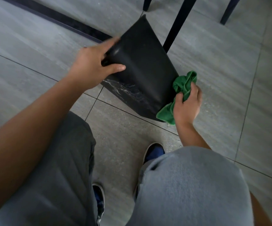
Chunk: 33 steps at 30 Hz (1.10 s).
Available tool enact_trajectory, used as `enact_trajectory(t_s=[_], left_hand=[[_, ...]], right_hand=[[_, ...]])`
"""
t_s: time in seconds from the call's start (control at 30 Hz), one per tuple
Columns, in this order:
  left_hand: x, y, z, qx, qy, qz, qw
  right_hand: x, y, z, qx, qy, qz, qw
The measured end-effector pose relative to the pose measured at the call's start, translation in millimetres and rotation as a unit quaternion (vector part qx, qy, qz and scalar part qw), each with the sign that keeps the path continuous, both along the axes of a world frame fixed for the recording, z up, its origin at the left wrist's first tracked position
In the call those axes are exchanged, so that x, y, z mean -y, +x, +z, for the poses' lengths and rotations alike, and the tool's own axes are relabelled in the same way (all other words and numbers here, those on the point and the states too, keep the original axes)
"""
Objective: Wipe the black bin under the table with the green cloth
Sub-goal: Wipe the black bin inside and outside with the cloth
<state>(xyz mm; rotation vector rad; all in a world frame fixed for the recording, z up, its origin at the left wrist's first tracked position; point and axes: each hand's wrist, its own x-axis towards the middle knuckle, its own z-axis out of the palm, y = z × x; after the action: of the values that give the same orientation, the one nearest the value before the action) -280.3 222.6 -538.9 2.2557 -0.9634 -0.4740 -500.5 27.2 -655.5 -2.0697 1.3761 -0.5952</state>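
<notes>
The black bin (141, 66) is tilted over on the grey tiled floor, its side facing up and pale scuff marks on the face nearest me. My left hand (91, 66) grips its left edge, thumb on top and fingers wrapped around the side. My right hand (187, 103) holds the bunched green cloth (183, 85) pressed against the bin's lower right edge. Part of the cloth hangs down past the bin's near corner.
Black table or chair legs (177, 23) stand just behind the bin, with two more at the top right. A dark strip (54, 18) crosses the floor at upper left. My knees in grey trousers and my shoes (154, 152) fill the bottom of the view.
</notes>
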Motion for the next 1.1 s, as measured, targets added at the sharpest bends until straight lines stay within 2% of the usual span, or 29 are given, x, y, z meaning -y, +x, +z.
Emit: enact_trajectory(t_s=[0.07, 0.13, 0.27, 0.33, 0.43, 0.5, 0.57, 0.63, 0.8, 0.9, 1.0, 1.1], left_hand=[[-1, 4, -6, 0.041, 0.019, -0.014, 0.999], [-3, 6, -12, 0.025, 0.015, 0.001, 1.0], [2, -1, -12, -0.077, -0.103, 0.055, 0.99], [12, -7, -8, -0.09, -0.15, 0.065, 0.982], [30, -17, 1, -0.113, -0.179, 0.004, 0.977], [30, -18, 5, -0.15, -0.157, -0.098, 0.971], [22, -13, -3, -0.09, -0.081, -0.174, 0.977], [14, -12, -11, -0.049, -0.038, -0.158, 0.985], [11, -7, -18, -0.031, -0.082, -0.074, 0.993], [12, -6, -21, -0.054, -0.095, -0.068, 0.992], [11, -5, -27, -0.069, -0.111, -0.068, 0.989], [15, -6, -31, -0.063, -0.109, -0.061, 0.99]], right_hand=[[1, -4, 0, -0.01, -0.004, -0.004, 1.0], [3, -8, 0, -0.011, 0.001, -0.006, 1.0], [8, -8, 13, 0.017, 0.026, -0.009, 0.999], [10, -7, 22, 0.052, 0.031, -0.001, 0.998], [9, -4, 27, 0.086, 0.035, 0.011, 0.996], [6, -2, 25, 0.082, 0.053, 0.014, 0.995], [4, -3, 20, 0.077, 0.084, 0.002, 0.993], [4, -6, 16, 0.078, 0.114, -0.016, 0.99], [9, -4, 20, 0.085, 0.147, -0.042, 0.985], [19, 0, 33, 0.086, 0.113, -0.045, 0.989], [25, 7, 50, 0.01, 0.005, -0.018, 1.0], [13, 24, 52, -0.049, -0.08, 0.067, 0.993]])
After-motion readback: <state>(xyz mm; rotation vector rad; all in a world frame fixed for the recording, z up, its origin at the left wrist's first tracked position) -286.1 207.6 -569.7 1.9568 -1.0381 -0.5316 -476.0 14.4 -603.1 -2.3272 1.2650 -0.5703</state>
